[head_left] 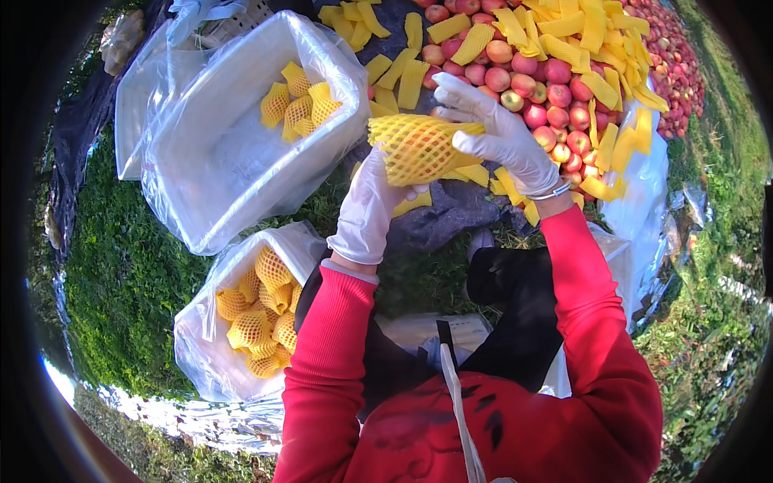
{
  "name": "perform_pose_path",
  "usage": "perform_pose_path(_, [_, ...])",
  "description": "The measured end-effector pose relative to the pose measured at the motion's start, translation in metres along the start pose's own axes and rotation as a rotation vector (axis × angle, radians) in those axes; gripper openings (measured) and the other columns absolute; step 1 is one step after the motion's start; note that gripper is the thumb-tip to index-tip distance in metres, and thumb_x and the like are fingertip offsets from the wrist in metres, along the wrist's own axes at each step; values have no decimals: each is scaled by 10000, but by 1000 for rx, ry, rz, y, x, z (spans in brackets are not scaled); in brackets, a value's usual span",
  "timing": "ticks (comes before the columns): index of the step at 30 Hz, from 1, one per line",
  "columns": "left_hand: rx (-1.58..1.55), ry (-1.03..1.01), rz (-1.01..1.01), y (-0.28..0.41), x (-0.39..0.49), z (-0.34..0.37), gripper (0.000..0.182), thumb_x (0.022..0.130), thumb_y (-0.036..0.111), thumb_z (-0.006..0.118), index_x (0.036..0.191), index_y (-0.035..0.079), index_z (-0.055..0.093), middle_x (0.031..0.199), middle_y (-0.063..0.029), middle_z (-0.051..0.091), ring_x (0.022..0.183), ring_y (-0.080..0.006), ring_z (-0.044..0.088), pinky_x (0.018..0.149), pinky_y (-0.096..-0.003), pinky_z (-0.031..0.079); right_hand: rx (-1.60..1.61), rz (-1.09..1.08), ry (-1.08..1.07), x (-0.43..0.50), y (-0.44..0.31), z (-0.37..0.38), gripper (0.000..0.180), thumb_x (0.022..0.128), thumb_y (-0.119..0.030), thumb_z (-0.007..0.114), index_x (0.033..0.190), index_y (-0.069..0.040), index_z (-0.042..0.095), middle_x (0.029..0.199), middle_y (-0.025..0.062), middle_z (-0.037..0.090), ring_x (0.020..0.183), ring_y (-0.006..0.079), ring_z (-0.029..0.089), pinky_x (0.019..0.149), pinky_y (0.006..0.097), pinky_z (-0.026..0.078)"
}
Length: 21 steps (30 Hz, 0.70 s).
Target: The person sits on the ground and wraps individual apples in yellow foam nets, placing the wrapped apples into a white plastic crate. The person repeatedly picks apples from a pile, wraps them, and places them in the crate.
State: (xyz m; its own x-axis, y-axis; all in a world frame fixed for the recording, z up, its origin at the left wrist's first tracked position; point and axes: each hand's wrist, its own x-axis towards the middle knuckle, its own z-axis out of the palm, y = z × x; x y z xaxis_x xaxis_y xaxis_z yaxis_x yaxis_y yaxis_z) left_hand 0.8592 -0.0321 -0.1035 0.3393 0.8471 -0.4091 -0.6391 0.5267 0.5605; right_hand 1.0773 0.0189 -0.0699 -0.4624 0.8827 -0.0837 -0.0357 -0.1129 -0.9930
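In my gloved left hand point(374, 199) is a yellow foam fruit net point(423, 145), stretched around an apple whose red shows through the mesh. My gloved right hand point(492, 130) is at the net's other end, its thumb against the foam and its fingers spread above. A heap of red apples point(558, 93) lies just beyond, with flat yellow foam nets point(567, 27) strewn over it. To the left, a large crate lined with clear plastic point(205, 163) holds several netted apples point(296, 111) in its far corner.
A smaller plastic-lined crate point(199, 356) near my left forearm holds several netted apples point(259, 326). Behind the large crate stands another lined crate point(130, 133). Dark cloth point(447, 214) lies on the grass before my legs. Clear plastic sheeting point(640, 181) edges the apple heap at right.
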Motion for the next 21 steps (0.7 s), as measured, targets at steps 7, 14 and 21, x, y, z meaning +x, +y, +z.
perform_pose_path(7, [847, 401, 553, 11, 1, 5, 510, 1009, 380, 509, 1333, -14, 510, 1244, -118, 574, 1129, -198, 545, 971, -318, 417, -159, 98, -147, 39, 46, 64, 832, 684, -188, 834, 1402, -30, 445, 1237, 73, 603, 1102, 144, 572, 946, 294, 470])
perform_pose_path(14, [632, 676, 1054, 48, -7, 20, 440, 1024, 348, 492, 1267, -11, 568, 1217, -93, 579, 1126, -180, 544, 1013, -333, 393, -71, 81, -27, 137, 67, 129, 670, 651, -428, 824, 1114, 13, 623, 1040, 160, 685, 955, 277, 668, 884, 327, 502])
perform_pose_path(21, [810, 550, 698, 44, -7, 4, 356, 1009, 230, 488, 1243, -25, 570, 1201, -88, 588, 1100, -194, 561, 978, -322, 418, -242, 226, 221, 214, 115, 165, 508, 819, -433, 705, 1113, -23, 649, 1079, 147, 683, 1027, 264, 658, 882, 342, 500])
